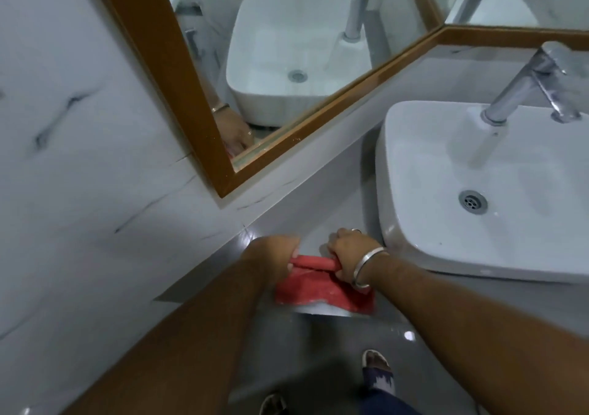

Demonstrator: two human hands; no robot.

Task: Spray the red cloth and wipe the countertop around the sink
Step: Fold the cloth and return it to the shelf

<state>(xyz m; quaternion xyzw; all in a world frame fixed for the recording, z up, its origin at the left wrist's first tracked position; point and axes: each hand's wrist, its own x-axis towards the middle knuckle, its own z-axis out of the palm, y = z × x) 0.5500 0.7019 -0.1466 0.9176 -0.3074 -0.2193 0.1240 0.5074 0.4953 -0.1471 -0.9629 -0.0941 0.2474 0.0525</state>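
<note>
The red cloth (322, 290) lies on the grey countertop (306, 223) to the left of the white sink (446, 172), its near edge hanging over the counter's front. My left hand (274, 252) grips the cloth's rolled far edge at its left end. My right hand (353, 250), with a silver bangle on the wrist and a ring on one finger, grips the same rolled edge at its right end, close to the sink's corner. No spray bottle is in view.
A chrome tap (522, 86) stands at the sink's back. A wood-framed mirror (178, 73) hangs on the marble wall, its lower corner just above the counter. Below the counter edge are the grey floor and my feet (376, 366).
</note>
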